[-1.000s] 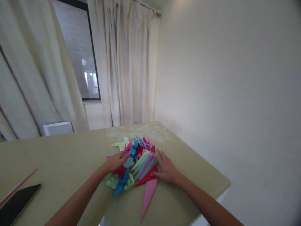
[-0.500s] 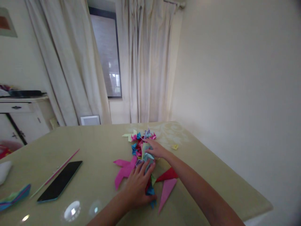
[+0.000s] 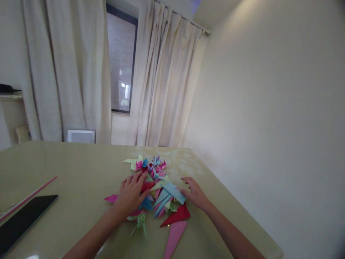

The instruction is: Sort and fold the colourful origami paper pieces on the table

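Observation:
A pile of colourful folded paper pieces [image 3: 155, 169] lies on the table, many shaped like origami. My left hand [image 3: 130, 192] rests at the pile's left side, fingers stretched over a red piece [image 3: 147, 186] and thumb apart. At the right edge is my right hand [image 3: 195, 194], fingers spread beside a light blue folded paper [image 3: 174, 192]. Towards me lie a red pointed piece [image 3: 178, 215], a pink folded triangle [image 3: 175, 237] and a green origami piece [image 3: 140, 220]. A magenta piece [image 3: 111, 198] is partly hidden under my left hand.
To the left, a black phone-like slab [image 3: 27, 219] lies beside a thin pink stick [image 3: 35, 192]. A pale green origami piece [image 3: 132, 162] sits at the pile's far end. Behind the table [image 3: 81, 165] stand a white frame [image 3: 81, 136] and curtains [image 3: 75, 72]; a wall [image 3: 256, 108] runs along the right.
My hands have moved apart, left hand to the left and right hand to the right edge. The pile's near part is spread wider, showing light blue papers. The view has turned right.

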The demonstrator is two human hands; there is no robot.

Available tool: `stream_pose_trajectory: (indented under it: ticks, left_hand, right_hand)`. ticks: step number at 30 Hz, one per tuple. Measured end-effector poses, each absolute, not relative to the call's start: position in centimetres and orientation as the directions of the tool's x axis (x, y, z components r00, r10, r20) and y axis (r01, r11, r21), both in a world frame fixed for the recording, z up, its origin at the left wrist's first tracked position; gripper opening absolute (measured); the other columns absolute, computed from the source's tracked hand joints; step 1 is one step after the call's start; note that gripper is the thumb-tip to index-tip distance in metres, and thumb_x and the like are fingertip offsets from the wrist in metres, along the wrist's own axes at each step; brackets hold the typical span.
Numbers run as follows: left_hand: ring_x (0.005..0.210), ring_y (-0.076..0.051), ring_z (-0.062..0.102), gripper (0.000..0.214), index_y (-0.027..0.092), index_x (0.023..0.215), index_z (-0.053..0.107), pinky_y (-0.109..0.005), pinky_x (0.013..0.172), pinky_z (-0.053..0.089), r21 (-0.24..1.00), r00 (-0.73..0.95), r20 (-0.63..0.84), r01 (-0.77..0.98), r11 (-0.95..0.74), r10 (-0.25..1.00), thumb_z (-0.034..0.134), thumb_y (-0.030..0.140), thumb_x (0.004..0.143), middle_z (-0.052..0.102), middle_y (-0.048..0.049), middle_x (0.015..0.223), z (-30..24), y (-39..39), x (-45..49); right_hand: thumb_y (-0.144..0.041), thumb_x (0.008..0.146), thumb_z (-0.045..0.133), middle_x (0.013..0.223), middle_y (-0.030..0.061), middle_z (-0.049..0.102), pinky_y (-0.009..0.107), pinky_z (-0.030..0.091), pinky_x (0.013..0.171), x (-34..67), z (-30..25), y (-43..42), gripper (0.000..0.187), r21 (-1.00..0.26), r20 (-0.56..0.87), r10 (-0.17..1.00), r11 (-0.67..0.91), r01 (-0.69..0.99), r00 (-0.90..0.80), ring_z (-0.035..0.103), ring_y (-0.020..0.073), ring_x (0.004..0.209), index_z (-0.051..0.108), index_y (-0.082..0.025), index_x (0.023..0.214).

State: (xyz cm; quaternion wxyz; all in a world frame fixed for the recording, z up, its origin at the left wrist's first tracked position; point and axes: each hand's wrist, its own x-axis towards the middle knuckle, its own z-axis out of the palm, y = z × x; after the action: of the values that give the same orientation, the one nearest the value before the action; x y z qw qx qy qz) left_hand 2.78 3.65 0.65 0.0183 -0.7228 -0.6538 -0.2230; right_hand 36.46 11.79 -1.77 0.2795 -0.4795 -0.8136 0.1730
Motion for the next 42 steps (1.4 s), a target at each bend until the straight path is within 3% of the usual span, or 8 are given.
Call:
stream_pose_trajectory:
  ticks: [4,11,19,24,28,33,37,42]
  left_hand:
    - [0.149,-0.041,0.047,0.071,0.037,0.157,0.053,-0.068,0.124,0.028,0.318,0.068,0.303,0.933,-0.168,0.951,0.055,0.068,0.093,0.055,-0.0092,0.162,-3.4,0.9,0.0]
    - [0.157,-0.046,0.035,0.105,0.041,0.169,0.022,-0.071,0.125,0.029,0.353,0.392,0.173,0.832,-0.429,0.904,0.062,0.084,0.082,0.031,-0.0074,0.175,-5.9,-0.2,-0.5]
    - [0.160,-0.042,0.028,0.110,0.042,0.171,0.012,-0.067,0.129,0.025,0.225,0.415,0.385,0.825,-0.519,0.825,0.073,0.065,0.083,0.024,-0.0051,0.178,-5.9,-0.6,0.2]
    - [0.156,-0.040,0.034,0.095,0.040,0.170,0.023,-0.064,0.132,0.014,0.106,0.376,0.506,0.866,-0.489,0.776,0.070,0.055,0.089,0.033,-0.0053,0.175,-5.4,-0.8,0.4]
    - [0.154,-0.037,0.036,0.077,0.035,0.167,0.035,-0.058,0.130,0.023,0.103,0.237,0.593,0.926,-0.364,0.769,0.063,0.036,0.094,0.042,-0.0079,0.170,-5.1,-0.3,0.2]
    - [0.156,-0.040,0.034,0.077,0.023,0.165,0.038,-0.059,0.126,0.031,0.192,0.083,0.549,0.956,-0.223,0.832,0.061,0.036,0.093,0.037,-0.0158,0.171,-3.6,1.7,1.0]
    - [0.148,-0.038,0.047,0.075,0.027,0.159,0.048,-0.056,0.119,0.043,0.232,0.148,0.360,0.942,-0.242,0.921,0.065,0.035,0.086,0.048,-0.0135,0.164,-3.3,2.4,2.1]
    - [0.134,-0.035,0.058,0.058,0.030,0.142,0.065,-0.051,0.114,0.050,0.229,0.179,0.438,0.925,-0.302,0.881,0.064,0.028,0.084,0.063,-0.0098,0.147,-4.9,1.2,1.3]
  right_hand:
    - [-0.038,0.091,0.074,0.151,0.0159,0.056,0.051,0.038,0.124,32.8,-1.3,14.5,0.057,-0.540,0.261,0.893,0.450,0.711,-0.367,0.051,0.0328,0.143,0.061,-0.021,0.145]
    - [-0.046,0.094,0.074,0.144,0.0152,0.064,0.050,0.045,0.117,20.9,0.1,23.5,0.062,-0.612,0.097,0.910,0.374,0.697,-0.404,0.058,0.0341,0.136,0.059,-0.019,0.148]
    - [-0.049,0.100,0.066,0.112,0.0038,0.081,0.038,0.058,0.097,13.4,2.2,20.8,0.034,-0.658,-0.039,0.672,0.539,0.525,-0.739,0.073,0.0261,0.104,0.080,-0.023,0.116]
    - [-0.062,0.102,0.057,0.124,0.0032,0.078,0.038,0.056,0.102,18.5,4.8,15.5,0.049,-0.694,-0.004,0.556,0.597,0.403,-0.831,0.073,0.0259,0.112,0.076,-0.027,0.130]
    - [-0.067,0.097,0.063,0.154,0.0118,0.060,0.049,0.038,0.123,26.6,4.8,11.3,0.068,-0.589,0.218,0.755,0.607,0.534,-0.618,0.055,0.0325,0.142,0.062,-0.024,0.150]
    - [-0.068,0.071,0.089,0.176,0.0180,0.024,0.057,0.028,0.127,31.2,0.7,6.9,0.115,-0.438,0.074,0.854,0.491,0.753,-0.514,0.027,0.0422,0.160,0.039,-0.028,0.167]
    - [-0.061,0.086,0.079,0.161,0.0171,0.051,0.053,0.040,0.118,28.9,-1.4,6.8,0.087,-0.323,0.086,0.876,0.475,0.819,-0.474,0.049,0.0403,0.145,0.047,-0.030,0.161]
    - [-0.043,0.094,0.071,0.124,0.0167,0.072,0.041,0.052,0.097,26.2,-0.8,10.2,0.047,-0.296,0.128,0.930,0.368,0.881,-0.345,0.067,0.0347,0.118,0.068,-0.020,0.136]
